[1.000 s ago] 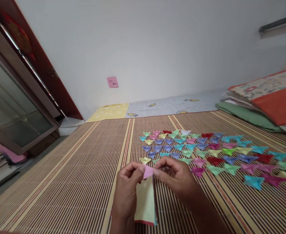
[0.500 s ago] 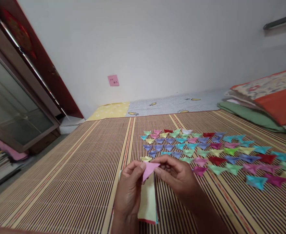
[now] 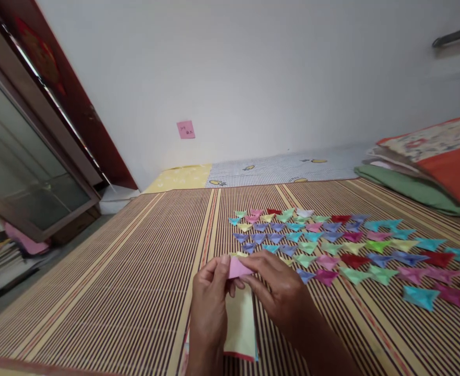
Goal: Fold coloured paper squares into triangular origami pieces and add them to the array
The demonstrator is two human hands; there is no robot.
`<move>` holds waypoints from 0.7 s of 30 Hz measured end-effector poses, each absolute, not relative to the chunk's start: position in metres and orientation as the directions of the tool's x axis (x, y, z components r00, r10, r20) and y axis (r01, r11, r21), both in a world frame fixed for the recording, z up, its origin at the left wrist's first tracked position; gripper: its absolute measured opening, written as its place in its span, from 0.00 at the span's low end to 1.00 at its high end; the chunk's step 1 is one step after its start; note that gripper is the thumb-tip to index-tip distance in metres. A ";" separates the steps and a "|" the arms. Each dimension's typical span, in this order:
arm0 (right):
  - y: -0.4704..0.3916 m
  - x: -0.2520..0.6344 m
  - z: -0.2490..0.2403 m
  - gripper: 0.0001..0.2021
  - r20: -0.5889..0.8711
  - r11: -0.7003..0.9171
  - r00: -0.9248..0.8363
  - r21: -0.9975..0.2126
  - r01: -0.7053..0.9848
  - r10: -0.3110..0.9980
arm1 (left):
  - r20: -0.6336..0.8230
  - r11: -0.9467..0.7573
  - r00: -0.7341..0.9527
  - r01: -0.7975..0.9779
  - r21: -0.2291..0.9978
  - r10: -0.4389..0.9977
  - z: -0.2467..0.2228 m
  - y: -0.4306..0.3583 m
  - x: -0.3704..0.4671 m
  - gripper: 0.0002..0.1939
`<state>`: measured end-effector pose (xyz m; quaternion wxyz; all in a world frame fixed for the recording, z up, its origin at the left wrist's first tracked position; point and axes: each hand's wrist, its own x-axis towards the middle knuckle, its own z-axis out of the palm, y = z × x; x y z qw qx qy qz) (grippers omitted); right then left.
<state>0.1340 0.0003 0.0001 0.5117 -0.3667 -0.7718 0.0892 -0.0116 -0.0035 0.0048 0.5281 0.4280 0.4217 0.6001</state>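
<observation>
Between both hands is a small folded pink paper, held above a stack of coloured paper sheets with a pale yellow one on top. My left hand pinches the paper's left side, thumb on the near face. On its right side, the fingers of my right hand close around the edge; the right fingertips are partly hidden behind it. Rows of folded paper boats in many colours lie just beyond and to the right of my hands. One pale yellow folded piece is partly covered by my fingers.
A striped bamboo mat covers the bed. Folded bedding is piled at the right, and a patterned cloth runs along the wall. At the left stand a glass-panelled cabinet and a pile of books.
The pink paper has turned from a slanted, pointed shape to a flatter-based one. My right fingers have moved closer to my left. The view has shifted slightly.
</observation>
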 end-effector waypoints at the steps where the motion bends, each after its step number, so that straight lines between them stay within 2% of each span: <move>1: 0.001 0.133 -0.001 0.10 0.724 0.712 -0.212 -0.504 0.488 0.657 | 0.074 -0.094 -0.084 -0.270 0.958 0.994 0.005 -0.004 -0.011 0.20; 4: 0.002 0.131 -0.004 0.08 0.717 0.713 -0.228 -0.496 0.496 0.658 | 0.073 -0.103 -0.132 -0.234 0.967 0.989 0.005 -0.004 -0.011 0.18; 8: 0.001 0.130 -0.004 0.07 0.706 0.709 -0.226 -0.523 0.472 0.671 | 0.104 -0.124 -0.163 -0.118 0.985 0.981 0.007 -0.006 -0.011 0.21; 21: -0.004 0.134 0.006 0.05 0.650 0.644 -0.113 -0.687 0.336 0.752 | 0.207 -0.207 0.010 0.061 0.976 0.978 0.016 -0.016 -0.018 0.20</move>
